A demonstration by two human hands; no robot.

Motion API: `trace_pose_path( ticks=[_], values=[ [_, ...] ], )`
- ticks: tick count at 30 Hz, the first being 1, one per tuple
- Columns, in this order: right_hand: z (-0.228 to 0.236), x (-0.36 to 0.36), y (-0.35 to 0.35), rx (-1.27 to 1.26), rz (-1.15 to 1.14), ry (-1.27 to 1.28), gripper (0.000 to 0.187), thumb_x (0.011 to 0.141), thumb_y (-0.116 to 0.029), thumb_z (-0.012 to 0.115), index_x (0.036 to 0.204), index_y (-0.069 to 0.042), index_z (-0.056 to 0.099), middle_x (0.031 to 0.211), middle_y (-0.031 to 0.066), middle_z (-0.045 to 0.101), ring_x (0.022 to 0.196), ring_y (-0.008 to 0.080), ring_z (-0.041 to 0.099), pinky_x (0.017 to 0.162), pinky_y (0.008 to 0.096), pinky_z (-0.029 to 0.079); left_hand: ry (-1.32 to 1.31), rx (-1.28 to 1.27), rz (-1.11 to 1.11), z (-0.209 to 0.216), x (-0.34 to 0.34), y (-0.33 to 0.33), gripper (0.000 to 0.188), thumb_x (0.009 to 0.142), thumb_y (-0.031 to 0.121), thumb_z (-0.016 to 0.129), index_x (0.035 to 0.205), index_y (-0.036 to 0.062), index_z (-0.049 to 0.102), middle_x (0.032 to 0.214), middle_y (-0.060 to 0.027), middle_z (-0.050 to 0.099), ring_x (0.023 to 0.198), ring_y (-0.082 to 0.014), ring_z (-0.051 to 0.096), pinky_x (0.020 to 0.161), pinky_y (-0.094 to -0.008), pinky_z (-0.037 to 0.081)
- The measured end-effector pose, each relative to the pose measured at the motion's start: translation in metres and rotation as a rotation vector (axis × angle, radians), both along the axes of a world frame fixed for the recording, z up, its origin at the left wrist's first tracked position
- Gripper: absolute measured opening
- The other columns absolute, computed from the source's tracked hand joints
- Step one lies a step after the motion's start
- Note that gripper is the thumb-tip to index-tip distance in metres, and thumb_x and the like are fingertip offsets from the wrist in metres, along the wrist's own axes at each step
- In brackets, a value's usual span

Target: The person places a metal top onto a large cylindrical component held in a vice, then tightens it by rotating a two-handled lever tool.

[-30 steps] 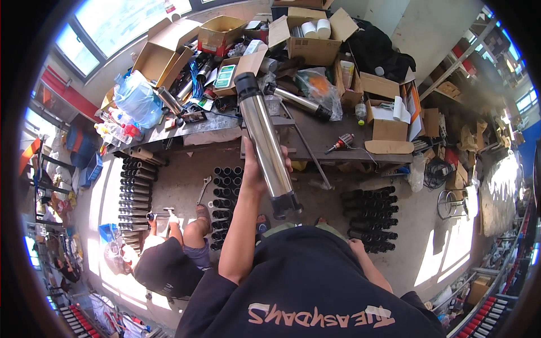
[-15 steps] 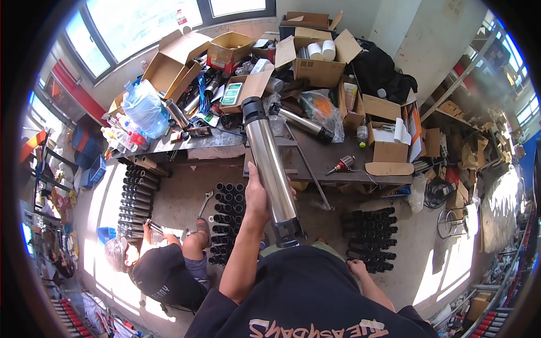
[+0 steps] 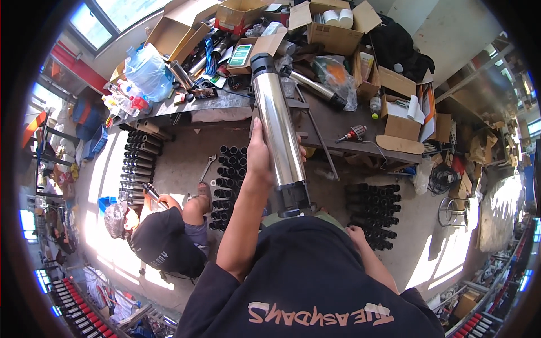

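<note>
Indoors, on a sunlit workshop floor, dark-ended tubes [image 3: 138, 163] lie in a long row at far left, just above a co-worker [image 3: 169, 239] in a dark shirt, low to the ground. Rightward come a wrench [image 3: 208, 166] on the concrete and a group of black cylinders [image 3: 228, 180]. Just right of these, near the centre, my left hand [image 3: 260, 156] is wrapped around the lower half of a metal cylinder [image 3: 277, 124], thumb along its left side, fingertips showing past its right edge. The piece is in the air between me and the bench [image 3: 335, 123], its long axis running from a black far end [image 3: 262, 63], slightly to the left, down to a black fitting [image 3: 293, 198] close before my shirt [image 3: 315, 270]; whether the two touch, I cannot tell. My left hand is the nearer, being on the barrel itself; my right hand [image 3: 357, 235] is well apart, right of and below the fitting, fingers curled, and I cannot tell whether they pinch anything. Beside it, at right, more black fittings [image 3: 373, 203] lie in rows.
</note>
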State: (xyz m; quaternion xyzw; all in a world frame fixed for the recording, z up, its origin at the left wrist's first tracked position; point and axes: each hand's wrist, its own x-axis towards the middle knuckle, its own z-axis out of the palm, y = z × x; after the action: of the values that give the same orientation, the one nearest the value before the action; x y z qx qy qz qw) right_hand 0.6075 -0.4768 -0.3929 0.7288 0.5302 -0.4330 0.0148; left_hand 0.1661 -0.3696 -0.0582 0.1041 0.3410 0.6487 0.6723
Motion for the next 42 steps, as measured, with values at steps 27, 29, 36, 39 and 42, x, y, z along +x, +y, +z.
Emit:
trace_pose_path(
  ticks=[27,29,36,39,42],
  values=[
    [-0.013,0.000,-0.003,-0.128,-0.039,-0.043,0.042,0.087,-0.044,0.069,0.102,-0.005,0.076,0.095,0.0178,0.075,0.093,0.0317,0.072,0.084,0.0403,0.055,-0.395,0.391,-0.115,-0.010,0.027,0.020,0.059,0.104,0.052,0.028,0.136,0.0052,0.044,0.088,-0.0117,0.054,0.066,-0.0245,0.055,0.060,-0.0404,0.049],
    [-0.017,0.000,-0.001,-0.100,-0.036,-0.033,0.042,0.086,-0.044,0.069,0.103,-0.005,0.076,0.096,0.0182,0.075,0.095,0.0323,0.072,0.085,0.0408,0.055,-0.314,0.363,-0.106,-0.001,0.026,0.021,0.060,0.103,0.054,0.028,0.132,0.0054,0.047,0.087,-0.0141,0.059,0.067,-0.0275,0.061,0.058,-0.0419,0.053],
    [-0.025,-0.007,0.002,-0.009,-0.007,-0.089,0.040,0.085,-0.043,0.067,0.096,-0.005,0.077,0.084,0.0147,0.075,0.080,0.0283,0.073,0.078,0.0387,0.056,0.183,0.063,-0.008,0.012,0.015,0.011,0.073,0.104,0.062,0.018,0.114,0.0007,0.056,0.088,-0.0162,0.065,0.069,-0.0293,0.068,0.060,-0.0422,0.058],
    [-0.009,-0.020,0.008,-0.006,-0.028,-0.061,0.037,0.086,-0.040,0.068,0.091,-0.005,0.076,0.079,0.0125,0.074,0.078,0.0270,0.073,0.076,0.0376,0.056,0.285,0.039,0.008,0.012,0.010,0.011,0.070,0.105,0.061,0.023,0.113,0.0002,0.056,0.089,-0.0166,0.066,0.070,-0.0290,0.069,0.060,-0.0411,0.059],
    [-0.007,-0.024,0.018,0.013,-0.188,0.120,0.034,0.091,-0.035,0.067,0.091,-0.002,0.074,0.082,0.0107,0.074,0.072,0.0192,0.070,0.069,0.0342,0.055,0.314,0.121,-0.013,0.009,0.020,0.020,0.061,0.102,0.057,0.044,0.112,-0.0017,0.055,0.088,-0.0169,0.066,0.070,-0.0282,0.069,0.061,-0.0404,0.059]
  ],
)
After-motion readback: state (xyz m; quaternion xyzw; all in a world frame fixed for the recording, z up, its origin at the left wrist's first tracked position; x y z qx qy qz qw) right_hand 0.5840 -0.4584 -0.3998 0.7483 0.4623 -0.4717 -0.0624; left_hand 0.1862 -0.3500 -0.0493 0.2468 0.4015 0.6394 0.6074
